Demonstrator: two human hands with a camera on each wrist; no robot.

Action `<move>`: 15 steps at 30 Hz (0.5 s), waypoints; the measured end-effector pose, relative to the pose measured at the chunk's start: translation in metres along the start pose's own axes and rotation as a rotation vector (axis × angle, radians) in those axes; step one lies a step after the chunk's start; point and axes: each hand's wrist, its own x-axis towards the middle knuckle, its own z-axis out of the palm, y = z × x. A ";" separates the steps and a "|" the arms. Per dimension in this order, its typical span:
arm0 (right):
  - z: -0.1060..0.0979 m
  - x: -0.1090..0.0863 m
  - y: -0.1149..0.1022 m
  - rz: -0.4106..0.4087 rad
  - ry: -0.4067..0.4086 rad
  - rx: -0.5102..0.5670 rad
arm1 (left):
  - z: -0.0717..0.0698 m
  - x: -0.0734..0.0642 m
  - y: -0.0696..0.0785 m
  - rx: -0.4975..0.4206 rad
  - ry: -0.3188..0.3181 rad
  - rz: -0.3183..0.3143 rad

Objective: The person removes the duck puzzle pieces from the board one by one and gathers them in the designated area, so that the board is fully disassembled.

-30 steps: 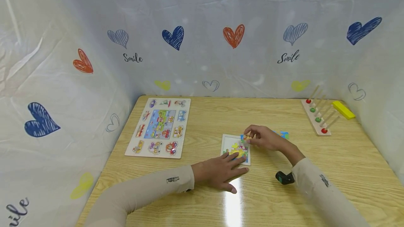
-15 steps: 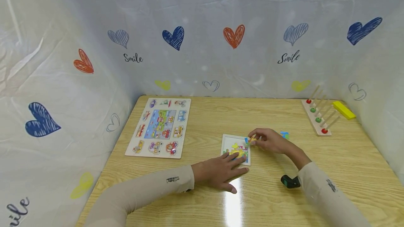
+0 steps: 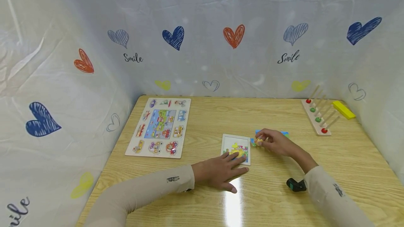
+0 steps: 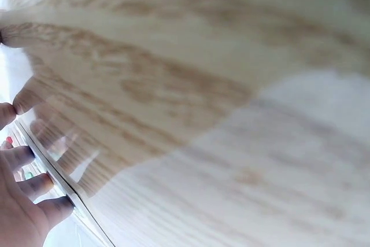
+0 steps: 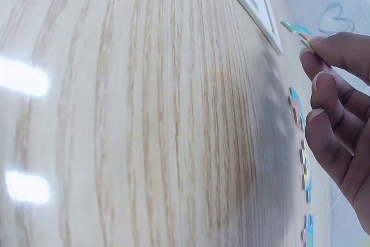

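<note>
My left hand point(image 3: 221, 172) lies palm down with spread fingers across the lower part of a small white-framed jigsaw tray point(image 3: 229, 138). Partly joined yellow, pink and green pieces point(image 3: 237, 147) fill the tray's lower half; the fingers hide some. Just right of the tray, my right hand point(image 3: 277, 143) pinches a blue and orange jigsaw piece point(image 3: 253, 142) between thumb and fingertips. The right wrist view shows that piece point(image 5: 297, 29) tilted above the table, near the tray's corner point(image 5: 272, 33). Several loose jigsaw pieces point(image 5: 306, 169) lie in a row under and behind the right hand.
At the left stands a vehicle peg puzzle board point(image 3: 146, 147). A peg rack point(image 3: 310, 115) with red and green beads and a yellow block point(image 3: 343, 110) are at the far right. A black device point(image 3: 296, 185) sits by the right cuff. A printed curtain point(image 3: 202, 62) encloses the table.
My right hand has drawn back to the right, carrying the jigsaw piece from over the tray's upper right corner to beside the tray. The left hand has stayed put.
</note>
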 end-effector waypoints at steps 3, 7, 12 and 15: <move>-0.001 -0.003 0.003 0.016 0.006 0.001 | -0.001 0.000 0.001 -0.006 -0.005 -0.004; -0.002 -0.006 0.006 0.057 0.008 0.000 | -0.002 0.000 0.001 -0.006 -0.013 -0.011; -0.002 -0.008 0.008 0.075 0.000 0.006 | -0.003 0.000 0.002 -0.002 -0.016 -0.015; -0.002 -0.009 0.010 0.071 0.002 0.013 | -0.003 0.000 0.002 0.002 -0.019 -0.017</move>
